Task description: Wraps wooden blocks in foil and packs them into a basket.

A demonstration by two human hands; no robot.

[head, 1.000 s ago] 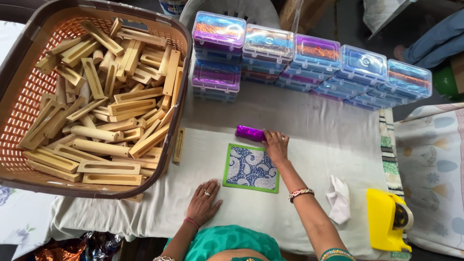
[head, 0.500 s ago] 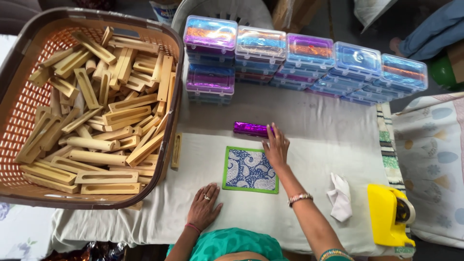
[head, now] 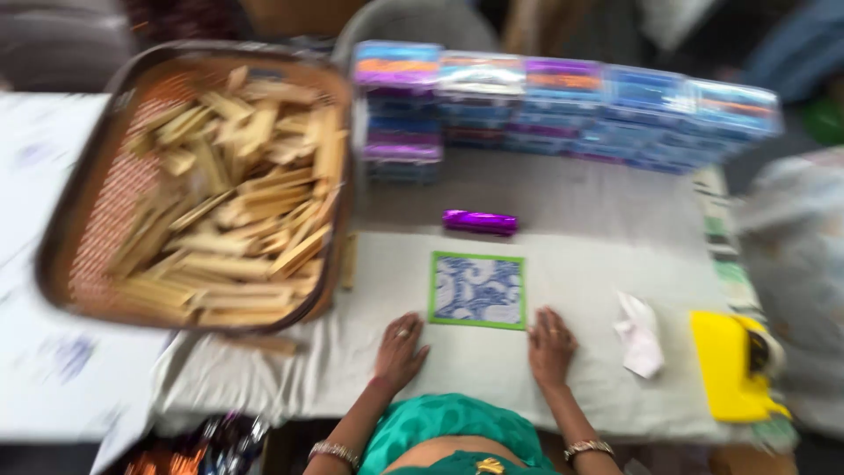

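The picture is blurred. My left hand (head: 400, 349) lies flat on the white cloth (head: 580, 290), its fingers apart, just left of and below a square tile (head: 477, 289) with a blue-and-white pattern and a green border. My right hand (head: 550, 345) rests flat on the cloth at the tile's lower right corner and holds nothing. A shiny purple roll (head: 479, 222) lies on the cloth beyond the tile, apart from both hands.
A brown basket (head: 92, 211) full of several wooden sticks stands at the left. Stacks of clear plastic boxes (head: 563, 110) line the far edge. A crumpled white tissue (head: 640, 334) and a yellow tape dispenser (head: 730, 365) lie at the right.
My right hand has let go of the purple roll and drawn back to the near edge beside the tile. The left hand has stayed put. The view has shifted.
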